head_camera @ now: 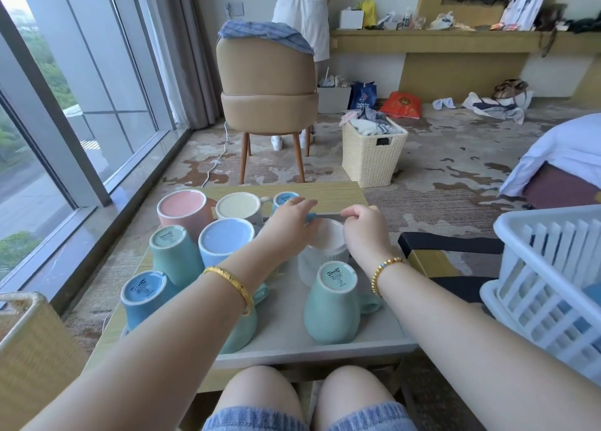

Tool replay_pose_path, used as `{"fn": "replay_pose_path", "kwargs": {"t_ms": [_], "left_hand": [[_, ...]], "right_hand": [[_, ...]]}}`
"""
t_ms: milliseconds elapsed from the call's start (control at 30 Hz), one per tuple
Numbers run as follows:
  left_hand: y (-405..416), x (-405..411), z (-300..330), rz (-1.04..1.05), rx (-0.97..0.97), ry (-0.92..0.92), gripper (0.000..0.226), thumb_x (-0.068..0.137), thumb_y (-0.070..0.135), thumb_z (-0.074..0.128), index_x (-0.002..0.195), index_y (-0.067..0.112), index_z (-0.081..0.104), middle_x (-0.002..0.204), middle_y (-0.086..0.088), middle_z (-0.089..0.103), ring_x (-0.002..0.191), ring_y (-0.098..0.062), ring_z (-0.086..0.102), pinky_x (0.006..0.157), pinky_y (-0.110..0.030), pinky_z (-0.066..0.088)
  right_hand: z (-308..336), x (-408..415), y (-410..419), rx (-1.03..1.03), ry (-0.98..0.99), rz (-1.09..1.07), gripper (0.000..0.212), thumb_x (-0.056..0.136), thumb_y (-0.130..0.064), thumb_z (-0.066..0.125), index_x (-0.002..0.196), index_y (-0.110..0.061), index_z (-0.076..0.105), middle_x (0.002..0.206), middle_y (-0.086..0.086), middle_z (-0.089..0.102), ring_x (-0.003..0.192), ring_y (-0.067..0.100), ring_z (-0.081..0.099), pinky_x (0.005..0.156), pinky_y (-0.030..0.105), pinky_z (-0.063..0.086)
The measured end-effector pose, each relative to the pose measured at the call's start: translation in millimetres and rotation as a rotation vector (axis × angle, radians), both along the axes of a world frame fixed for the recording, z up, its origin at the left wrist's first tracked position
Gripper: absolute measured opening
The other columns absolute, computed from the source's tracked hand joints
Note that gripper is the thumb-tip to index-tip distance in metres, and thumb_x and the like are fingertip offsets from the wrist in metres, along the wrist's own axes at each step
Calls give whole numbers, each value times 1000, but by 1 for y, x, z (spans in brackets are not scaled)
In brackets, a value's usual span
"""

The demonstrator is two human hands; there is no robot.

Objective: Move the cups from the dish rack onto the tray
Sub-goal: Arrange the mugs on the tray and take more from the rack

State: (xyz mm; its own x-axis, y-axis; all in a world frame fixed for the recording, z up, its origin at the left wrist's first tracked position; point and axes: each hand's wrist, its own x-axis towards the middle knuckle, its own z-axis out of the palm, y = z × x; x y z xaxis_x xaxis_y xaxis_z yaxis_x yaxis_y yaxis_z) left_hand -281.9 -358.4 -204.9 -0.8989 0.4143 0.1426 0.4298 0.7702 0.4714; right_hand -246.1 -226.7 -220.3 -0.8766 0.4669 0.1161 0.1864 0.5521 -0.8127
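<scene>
Both hands over the far side of the grey rectangular tray (325,349): left hand (286,224) loosely curled beside the white ribbed ceramic cup (323,251), fingers touching its upturned base; right hand (366,227) half closed just above the same cup's right edge, actual hold unclear. Small blue object between the hands, too hidden to identify. Cup upside down on tray, behind the mint green mug (331,303). Pink mug (182,209), cream mug (239,206), periwinkle mug (224,240), teal mug (172,251), light blue mug (146,295) also inverted there. White plastic dish rack (546,287) at right.
</scene>
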Motion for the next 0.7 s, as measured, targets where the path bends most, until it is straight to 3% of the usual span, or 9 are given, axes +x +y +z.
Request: {"fn": "replay_pose_path", "kwargs": {"t_ms": [100,167,233,300,467,533,600,700], "left_hand": [[5,16,4,-107,-114,-48,42,95,30,46,131,10,48,137,-12,49,125,-24,46,100,-30,34],[6,24,6,-117,-134,-79,46,93,33,48,132,9,47,138,-11,49,126,-24,45,103,-31,34],[7,29,9,-99,-131,-103,52,92,36,52,135,8,44,140,-11,47,128,-25,43,104,-31,32],[7,32,12,-87,-155,-128,61,89,40,55,138,8,38,142,-9,45,129,-25,42,102,-30,31],[1,35,18,-89,-219,-178,75,83,41,64,144,13,31,146,-6,39,131,-25,40,104,-33,33],[-2,33,17,-82,-229,-177,79,80,42,66,144,15,29,146,-8,39,130,-26,41,103,-35,35],[-1,29,14,-65,-255,-171,84,78,46,67,145,16,26,146,-9,38,129,-28,41,102,-37,36],[1,23,5,-47,-305,-180,91,77,50,65,148,20,15,149,-10,32,132,-32,37,105,-41,33]], "right_hand": [[4,10,8,-50,-118,11,32,88,-6,37,100,4,64,102,23,64,84,34,63,80,47,55],[6,16,11,-109,-192,50,25,88,-5,37,83,4,60,88,20,63,84,34,63,84,56,52],[6,19,11,-138,-207,66,25,87,-5,38,67,-5,52,79,15,56,90,37,64,84,51,54],[8,22,10,-96,-215,107,28,84,-3,39,57,-9,45,70,13,52,79,31,61,72,38,53],[17,23,13,-96,-296,203,33,86,2,42,56,-10,45,67,10,52,80,29,59,65,33,56],[18,24,17,-170,-291,219,30,90,-2,42,63,-5,56,69,14,56,81,29,60,74,37,58],[19,27,18,-220,-284,244,26,93,-5,44,90,4,67,90,25,67,91,34,66,87,39,56],[20,29,9,-270,-291,263,26,94,-6,45,109,1,66,111,28,65,105,38,64,88,37,55]]}}
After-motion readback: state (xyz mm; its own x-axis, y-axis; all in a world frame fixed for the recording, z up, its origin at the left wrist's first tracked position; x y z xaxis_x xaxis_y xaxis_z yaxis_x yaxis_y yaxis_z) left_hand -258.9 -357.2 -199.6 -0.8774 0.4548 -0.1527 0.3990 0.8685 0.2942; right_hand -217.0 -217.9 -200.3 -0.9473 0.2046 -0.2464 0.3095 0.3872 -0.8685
